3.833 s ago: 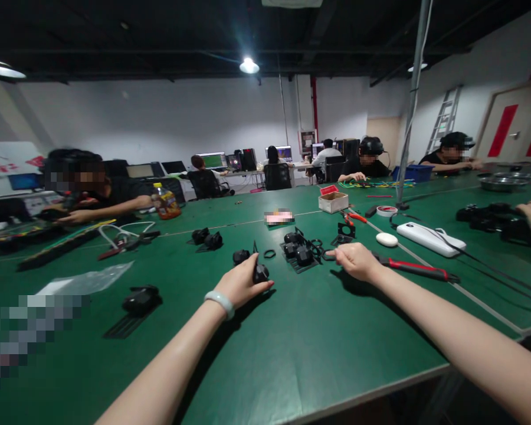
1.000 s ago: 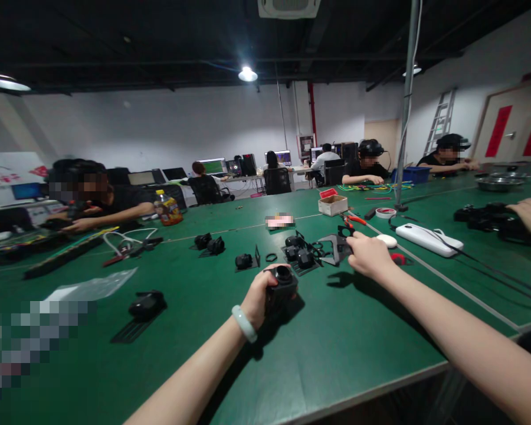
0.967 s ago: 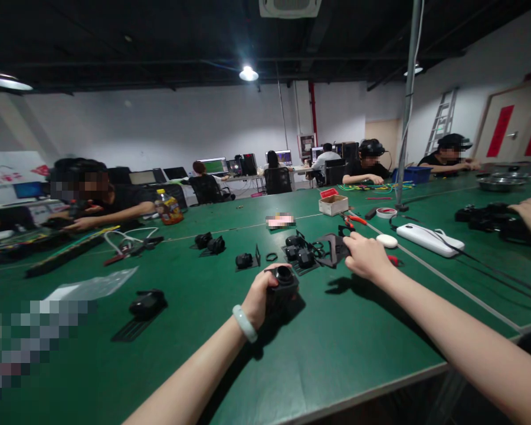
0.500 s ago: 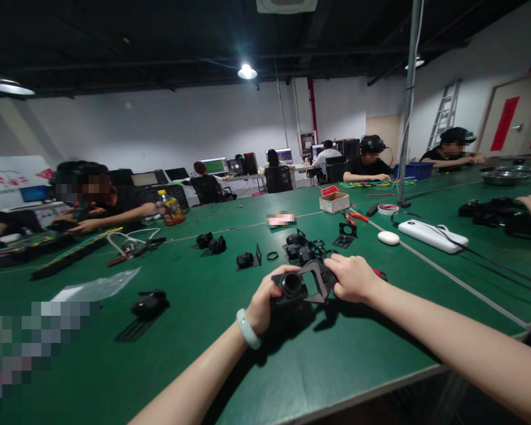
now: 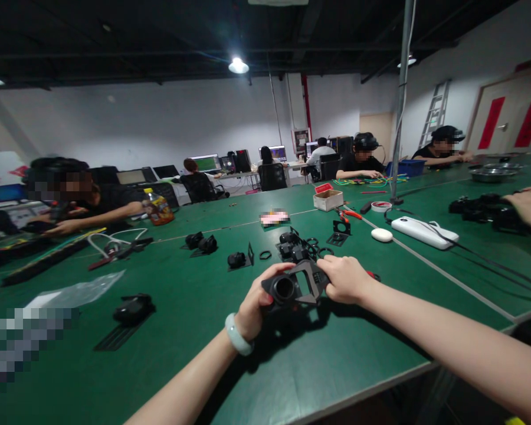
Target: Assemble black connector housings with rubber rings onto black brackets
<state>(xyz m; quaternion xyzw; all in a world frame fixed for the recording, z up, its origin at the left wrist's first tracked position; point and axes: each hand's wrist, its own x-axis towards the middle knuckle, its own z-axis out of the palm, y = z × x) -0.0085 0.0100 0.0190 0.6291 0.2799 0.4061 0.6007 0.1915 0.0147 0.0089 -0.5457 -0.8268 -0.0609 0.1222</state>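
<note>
My left hand (image 5: pixel 255 302), with a pale bangle at the wrist, is closed round a black cylindrical part (image 5: pixel 283 288) with a round opening that faces me. My right hand (image 5: pixel 346 278) is closed on a flat black bracket with a square cut-out (image 5: pixel 308 281), held against the right side of that part. Both hands hover just above the green table (image 5: pixel 292 366), near its front edge. Just behind them lies a cluster of similar black parts and rings (image 5: pixel 294 248).
More black parts lie at the left (image 5: pixel 133 308), centre (image 5: pixel 201 242) and far right (image 5: pixel 484 209). A clear plastic bag (image 5: pixel 77 289), red-handled pliers (image 5: pixel 348 213), a small cardboard box (image 5: pixel 330 200), a white mouse (image 5: pixel 381 234), a white power strip (image 5: pixel 423 231). Other people work at the left and back.
My left hand picked the black part off the table. My right hand fetched the bracket from behind and brought it against the part, and both hands drew nearer to me.
</note>
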